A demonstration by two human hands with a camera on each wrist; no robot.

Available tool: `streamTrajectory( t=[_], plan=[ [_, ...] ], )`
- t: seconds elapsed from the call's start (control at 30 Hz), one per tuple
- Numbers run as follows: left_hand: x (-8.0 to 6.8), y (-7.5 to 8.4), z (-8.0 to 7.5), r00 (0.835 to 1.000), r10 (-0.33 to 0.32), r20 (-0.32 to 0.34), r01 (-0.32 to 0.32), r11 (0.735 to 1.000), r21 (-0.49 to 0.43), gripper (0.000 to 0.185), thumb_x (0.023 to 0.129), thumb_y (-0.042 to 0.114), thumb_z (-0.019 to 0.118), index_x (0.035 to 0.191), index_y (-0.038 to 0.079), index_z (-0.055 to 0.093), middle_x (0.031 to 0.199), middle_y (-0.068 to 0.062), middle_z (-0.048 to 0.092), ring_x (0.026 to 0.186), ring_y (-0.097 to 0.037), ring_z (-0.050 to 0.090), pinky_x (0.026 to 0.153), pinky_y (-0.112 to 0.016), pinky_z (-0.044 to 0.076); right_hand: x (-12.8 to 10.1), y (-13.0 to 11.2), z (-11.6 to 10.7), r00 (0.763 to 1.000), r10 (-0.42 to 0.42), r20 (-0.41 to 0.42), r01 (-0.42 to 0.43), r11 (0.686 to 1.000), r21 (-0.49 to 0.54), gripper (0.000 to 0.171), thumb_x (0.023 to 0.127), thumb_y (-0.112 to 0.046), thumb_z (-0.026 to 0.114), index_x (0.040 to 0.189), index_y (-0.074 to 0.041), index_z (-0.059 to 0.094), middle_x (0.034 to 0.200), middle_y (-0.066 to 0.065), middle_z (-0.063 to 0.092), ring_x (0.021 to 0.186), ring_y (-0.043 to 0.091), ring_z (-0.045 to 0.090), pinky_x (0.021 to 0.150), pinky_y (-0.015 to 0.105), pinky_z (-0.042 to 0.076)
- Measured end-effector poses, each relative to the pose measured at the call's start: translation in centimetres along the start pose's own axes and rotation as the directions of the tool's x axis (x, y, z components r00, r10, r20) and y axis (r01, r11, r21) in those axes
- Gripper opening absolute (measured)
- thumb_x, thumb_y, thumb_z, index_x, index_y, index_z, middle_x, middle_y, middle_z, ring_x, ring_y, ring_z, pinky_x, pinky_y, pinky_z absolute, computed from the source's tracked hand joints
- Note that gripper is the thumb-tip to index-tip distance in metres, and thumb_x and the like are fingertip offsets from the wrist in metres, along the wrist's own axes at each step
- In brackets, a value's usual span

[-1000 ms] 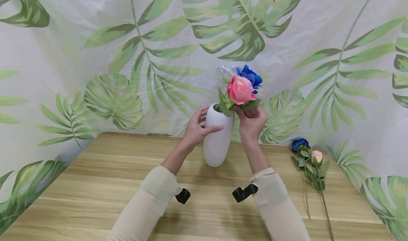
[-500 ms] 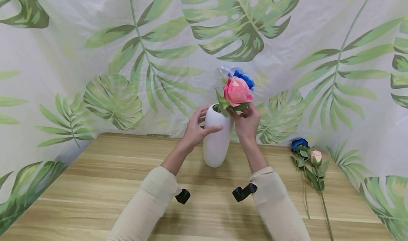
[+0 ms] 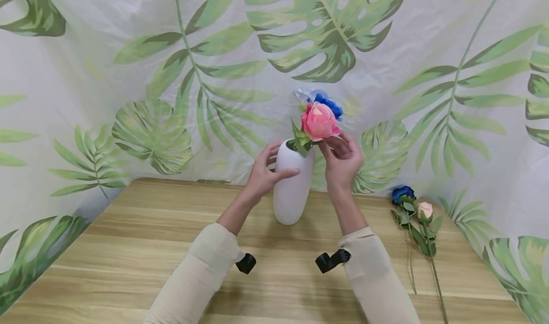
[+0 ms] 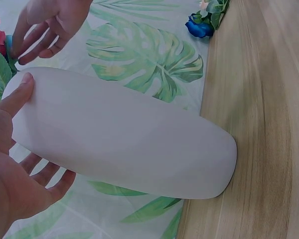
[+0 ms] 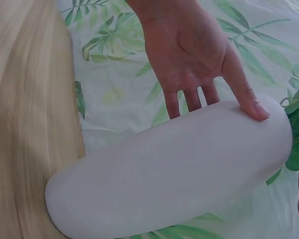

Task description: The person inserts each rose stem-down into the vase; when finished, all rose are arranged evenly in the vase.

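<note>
A white vase (image 3: pixel 293 190) stands upright on the wooden table (image 3: pixel 128 248) near the back curtain. It holds a pink rose (image 3: pixel 319 121), with a blue flower (image 3: pixel 331 106) and a white one (image 3: pixel 305 94) behind it. My left hand (image 3: pixel 263 174) grips the vase near its top, thumb across the front and fingers behind. The right wrist view shows this grip, left hand (image 5: pixel 189 50) on the vase (image 5: pixel 169 174). My right hand (image 3: pixel 343 158) hovers just right of the pink rose, fingers relaxed and holding nothing. The left wrist view also shows the right hand (image 4: pixel 50 22) spread above the vase (image 4: pixel 124 144).
A blue rose (image 3: pixel 403 194) and a pale pink bud (image 3: pixel 425 210) lie with long stems on the table's right side. A leaf-print curtain (image 3: pixel 171 76) closes in the back and both sides. Bare wood stretches in front of the vase.
The right hand has let go beneath the pink rose, opened, and drifted slightly right. The flowers leaned a little left earlier and now stay put. The left hand has not moved.
</note>
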State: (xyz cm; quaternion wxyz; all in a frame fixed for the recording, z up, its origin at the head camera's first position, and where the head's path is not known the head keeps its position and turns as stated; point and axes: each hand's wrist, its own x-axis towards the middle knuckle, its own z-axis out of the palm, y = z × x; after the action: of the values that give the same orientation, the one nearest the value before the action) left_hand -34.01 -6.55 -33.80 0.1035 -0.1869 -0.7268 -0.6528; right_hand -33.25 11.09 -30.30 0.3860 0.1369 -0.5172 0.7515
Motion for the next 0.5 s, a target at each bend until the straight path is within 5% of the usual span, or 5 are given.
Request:
streamTrajectory(
  t=[0.5],
  plan=[
    [0.0, 0.1, 0.0, 1.000, 0.005, 0.006, -0.005, 1.000, -0.009, 0.078, 0.084, 0.012, 0.087, 0.152, 0.017, 0.049, 0.151, -0.013, 0.050, 0.132, -0.035, 0.054, 0.100, -0.056, 0.052, -1.3, 0.0, -4.2, 0.984, 0.104, 0.142, -0.084, 0.986, -0.141, 0.033, 0.088, 0.009, 0.077, 0.120, 0.003, 0.070, 0.087, -0.006, 0.077, 0.083, 0.012, 0.075, 0.082, 0.024, 0.060]
  ],
)
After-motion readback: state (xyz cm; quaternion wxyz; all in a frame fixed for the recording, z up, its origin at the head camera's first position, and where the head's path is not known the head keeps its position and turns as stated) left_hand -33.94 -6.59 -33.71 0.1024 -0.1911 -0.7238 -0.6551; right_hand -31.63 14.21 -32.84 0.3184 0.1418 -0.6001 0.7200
